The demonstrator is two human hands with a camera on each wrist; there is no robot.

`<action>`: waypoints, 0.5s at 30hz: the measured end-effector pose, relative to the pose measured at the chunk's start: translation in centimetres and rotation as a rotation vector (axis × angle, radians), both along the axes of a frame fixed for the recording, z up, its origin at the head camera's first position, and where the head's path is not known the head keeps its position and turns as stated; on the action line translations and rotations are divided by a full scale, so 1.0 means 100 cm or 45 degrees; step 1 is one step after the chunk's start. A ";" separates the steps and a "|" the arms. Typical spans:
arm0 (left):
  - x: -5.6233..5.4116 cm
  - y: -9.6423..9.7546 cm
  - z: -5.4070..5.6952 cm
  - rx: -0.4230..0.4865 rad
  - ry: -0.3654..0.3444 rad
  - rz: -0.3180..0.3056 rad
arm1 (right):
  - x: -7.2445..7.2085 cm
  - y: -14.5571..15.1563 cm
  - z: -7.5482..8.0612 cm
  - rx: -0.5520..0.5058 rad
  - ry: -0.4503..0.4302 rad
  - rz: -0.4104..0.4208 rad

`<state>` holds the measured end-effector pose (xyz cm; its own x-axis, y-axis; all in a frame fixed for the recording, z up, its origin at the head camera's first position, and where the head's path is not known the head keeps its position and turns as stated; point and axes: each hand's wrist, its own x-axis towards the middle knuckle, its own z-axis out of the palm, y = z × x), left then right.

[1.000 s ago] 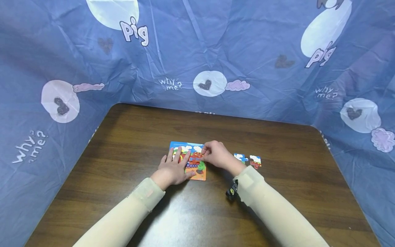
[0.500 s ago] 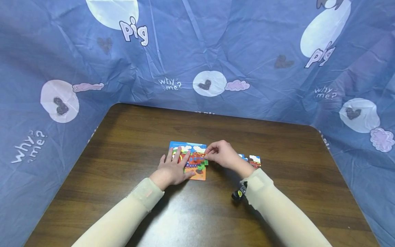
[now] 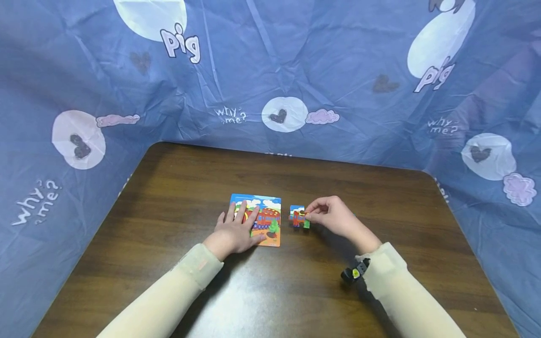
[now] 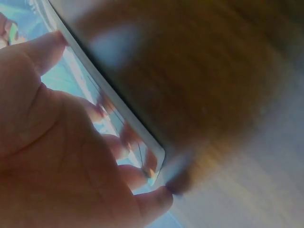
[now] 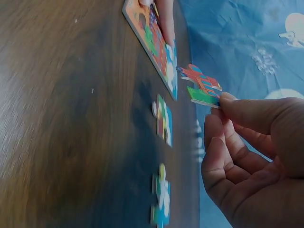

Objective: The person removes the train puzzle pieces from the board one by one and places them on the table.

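Note:
A jigsaw board (image 3: 274, 206) with a train picture lies on the table, the left hand (image 3: 232, 234) spread flat over its left part. In the left wrist view that hand's fingertips (image 4: 156, 204) reach the board's edge. To the right of the board, the right hand (image 3: 338, 218) pinches a red and green puzzle piece (image 5: 204, 85) between thumb and fingers, held above the table. A loose puzzle piece (image 5: 165, 121) lies near the board, and another blue and white puzzle piece (image 5: 162, 199) lies farther off. In the head view the right hand hides part of that area.
The brown wooden table (image 3: 262, 291) has rounded far corners. Blue printed cloth (image 3: 236, 70) hangs behind it and on both sides. A black device (image 3: 354, 272) is strapped at the right wrist.
The right hand has drawn away from the board to the right, carrying the puzzle piece with it. The left hand stays spread on the board.

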<state>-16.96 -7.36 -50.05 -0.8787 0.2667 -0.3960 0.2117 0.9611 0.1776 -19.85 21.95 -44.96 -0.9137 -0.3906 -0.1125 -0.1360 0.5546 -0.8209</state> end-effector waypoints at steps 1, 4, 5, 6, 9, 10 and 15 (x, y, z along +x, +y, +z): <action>-0.001 -0.001 -0.003 0.003 0.002 0.001 | 0.001 0.004 0.000 0.005 0.001 -0.008; -0.004 -0.002 -0.011 0.004 0.011 0.000 | 0.004 0.016 -0.002 0.010 0.016 -0.019; -0.004 -0.002 -0.012 0.008 0.021 0.001 | 0.005 0.020 -0.003 0.007 0.017 -0.027; -0.004 -0.003 -0.013 0.008 0.024 0.001 | 0.006 0.024 -0.003 0.002 0.022 -0.030; -0.004 -0.004 -0.013 0.015 0.025 -0.003 | 0.009 0.037 -0.005 -0.019 0.020 -0.051; -0.003 -0.003 -0.010 0.011 0.023 -0.006 | 0.011 0.042 -0.006 -0.026 0.022 -0.053; 0.000 -0.001 0.001 0.012 0.002 -0.006 | 0.017 0.064 -0.004 -0.047 -0.016 -0.079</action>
<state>-16.94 -7.51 -49.96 -0.8779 0.2744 -0.3923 0.2162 0.9583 0.1866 -18.15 28.31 -45.39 -0.9349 -0.3372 -0.1110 -0.0916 0.5312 -0.8423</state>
